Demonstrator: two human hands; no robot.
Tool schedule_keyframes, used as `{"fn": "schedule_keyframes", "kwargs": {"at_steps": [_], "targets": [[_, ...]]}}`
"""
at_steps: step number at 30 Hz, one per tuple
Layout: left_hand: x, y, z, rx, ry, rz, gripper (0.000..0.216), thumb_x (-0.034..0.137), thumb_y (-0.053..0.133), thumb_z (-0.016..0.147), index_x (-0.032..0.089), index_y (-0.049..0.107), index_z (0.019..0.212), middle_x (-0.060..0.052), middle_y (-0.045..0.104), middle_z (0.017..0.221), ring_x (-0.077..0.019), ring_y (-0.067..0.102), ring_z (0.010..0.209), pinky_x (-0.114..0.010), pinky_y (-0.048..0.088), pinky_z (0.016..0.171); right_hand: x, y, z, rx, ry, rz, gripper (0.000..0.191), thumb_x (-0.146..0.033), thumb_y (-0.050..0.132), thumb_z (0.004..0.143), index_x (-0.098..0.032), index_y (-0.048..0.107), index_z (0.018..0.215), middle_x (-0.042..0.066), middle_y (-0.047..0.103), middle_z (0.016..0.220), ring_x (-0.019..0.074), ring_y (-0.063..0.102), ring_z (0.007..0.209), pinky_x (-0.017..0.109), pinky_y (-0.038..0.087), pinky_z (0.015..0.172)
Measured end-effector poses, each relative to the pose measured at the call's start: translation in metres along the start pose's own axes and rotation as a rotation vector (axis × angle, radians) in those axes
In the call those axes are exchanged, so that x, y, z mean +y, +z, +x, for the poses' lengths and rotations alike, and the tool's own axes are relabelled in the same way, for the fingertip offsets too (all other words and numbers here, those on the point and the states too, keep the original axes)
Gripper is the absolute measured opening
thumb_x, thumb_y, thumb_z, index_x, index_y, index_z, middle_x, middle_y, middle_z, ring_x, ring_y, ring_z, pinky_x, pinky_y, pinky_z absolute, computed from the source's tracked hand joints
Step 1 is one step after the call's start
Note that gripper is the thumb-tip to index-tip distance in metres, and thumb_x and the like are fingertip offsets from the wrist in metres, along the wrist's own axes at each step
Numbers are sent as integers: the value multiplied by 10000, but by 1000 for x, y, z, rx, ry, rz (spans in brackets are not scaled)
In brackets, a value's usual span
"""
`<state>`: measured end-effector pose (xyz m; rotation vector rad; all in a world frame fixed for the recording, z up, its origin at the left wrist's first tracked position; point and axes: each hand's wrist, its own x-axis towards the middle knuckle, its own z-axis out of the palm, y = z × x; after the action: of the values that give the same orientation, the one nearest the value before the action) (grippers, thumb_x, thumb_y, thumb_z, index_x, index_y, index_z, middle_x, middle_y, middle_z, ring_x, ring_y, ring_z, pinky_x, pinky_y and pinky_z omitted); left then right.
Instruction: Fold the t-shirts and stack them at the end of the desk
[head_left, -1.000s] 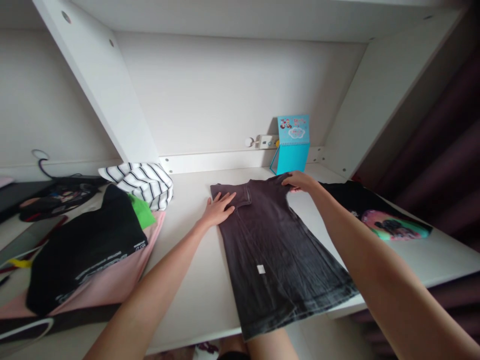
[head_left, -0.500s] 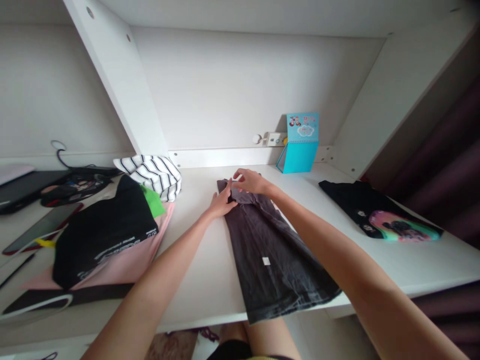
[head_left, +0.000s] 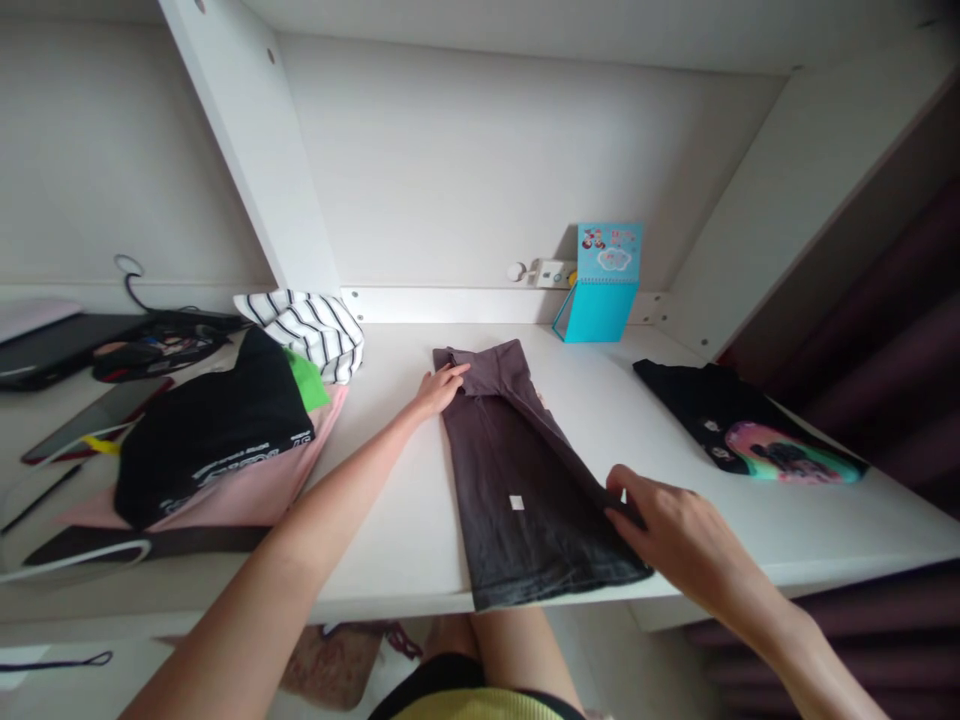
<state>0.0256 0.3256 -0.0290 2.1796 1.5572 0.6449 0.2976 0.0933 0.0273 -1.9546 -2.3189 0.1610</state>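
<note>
The right hand (head_left: 664,525) has moved down from the top of the dark garment (head_left: 517,450), where half a second ago it was next to the left hand (head_left: 441,388), and now pinches the garment's lower right side between thumb and fingers. The left hand stays at the upper left corner, fingers laid out over the folded cloth. The garment lies on the white surface (head_left: 420,510) between the hands, extending from the left hand's fingertips toward the near edge, its white label (head_left: 517,502) left of the right hand. Beyond it stands a blue calendar (head_left: 600,312); a black shirt (head_left: 682,395) lies to the right, with striped cloth (head_left: 311,335) and black cloth (head_left: 214,430) to the left.
</note>
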Motion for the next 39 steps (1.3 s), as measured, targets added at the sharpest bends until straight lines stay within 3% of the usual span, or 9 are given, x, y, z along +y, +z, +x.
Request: {"fn": "schedule_keyframes", "kwargs": {"at_steps": [6, 9, 12, 16, 21, 27, 34, 36, 39], "targets": [[-3, 2, -2, 109, 86, -42, 441, 422, 314, 908, 232, 572, 1211, 8, 579, 1262, -171, 503, 1184, -287, 349, 1026, -30, -48, 15, -400, -461, 507, 230, -357, 483, 856, -230, 626, 983, -2, 676, 738, 138, 626, 657, 218, 442, 571], [-4, 4, -1, 129, 101, -26, 416, 396, 343, 904, 215, 596, 1181, -2, 589, 1249, -169, 513, 1171, -265, 370, 1008, -17, -37, 79, -86, -402, 431, 309, -315, 366, 913, -204, 610, 1066, 43, 673, 1028, 166, 625, 918, 255, 474, 794], [-5, 5, -1, 148, 93, 5, 388, 369, 414, 881, 192, 612, 1163, -37, 546, 1299, -185, 481, 1209, -276, 339, 1039, -5, -1, 148, 152, -257, 217, 429, -259, 295, 923, -140, 474, 1294, 90, 468, 1366, 184, 397, 1278, 292, 296, 1066], [-4, 5, -2, 134, 69, 119, 396, 353, 471, 857, 191, 588, 1199, -64, 380, 1434, -213, 396, 1284, -307, 299, 1071, 1, 42, 199, 66, -230, 164, 539, -361, 242, 943, -124, 271, 1426, 81, 223, 1501, 196, 189, 1380, 397, 221, 1108], [-2, 5, -3, 80, 29, 219, 533, 411, 435, 867, 140, 458, 1325, -114, 253, 1488, -263, 300, 1336, -349, 261, 1086, 4, 51, 223, -49, -183, 96, 543, -496, 282, 917, -236, 346, 1390, 66, 309, 1468, 283, 248, 1355, 624, 149, 1047], [-1, 4, -1, 5, 25, 279, 556, 397, 345, 889, 125, 360, 1373, -115, 250, 1487, -235, 236, 1364, -370, 205, 1103, -4, 52, 264, -3, -127, 50, 511, -386, 211, 950, -203, 272, 1424, 84, 186, 1512, 241, 135, 1389, 570, 135, 1071], [-2, 6, 3, -40, -38, 321, 645, 450, 287, 884, 64, 266, 1400, -144, 162, 1507, -255, 123, 1389, -378, 164, 1116, -9, 57, 267, 0, -54, 53, 635, -524, 165, 932, -167, 161, 1457, 140, 162, 1509, 297, 144, 1381, 608, 202, 1028], [-4, 7, 3, -43, -45, 317, 652, 460, 273, 886, 58, 260, 1400, -153, 162, 1506, -267, 92, 1391, -391, 155, 1118, -8, 49, 249, 6, -77, 47, 643, -514, 218, 929, -151, 165, 1457, 146, 137, 1513, 315, 109, 1384, 621, 195, 1027], [-5, 7, 0, 17, -35, 290, 639, 449, 282, 893, 69, 239, 1405, -161, 171, 1504, -273, 108, 1390, -404, 179, 1112, -1, 32, 201, -10, -220, 59, 634, -487, 343, 911, -178, 218, 1450, 75, 139, 1520, 234, 95, 1395, 464, 193, 1105]]}}
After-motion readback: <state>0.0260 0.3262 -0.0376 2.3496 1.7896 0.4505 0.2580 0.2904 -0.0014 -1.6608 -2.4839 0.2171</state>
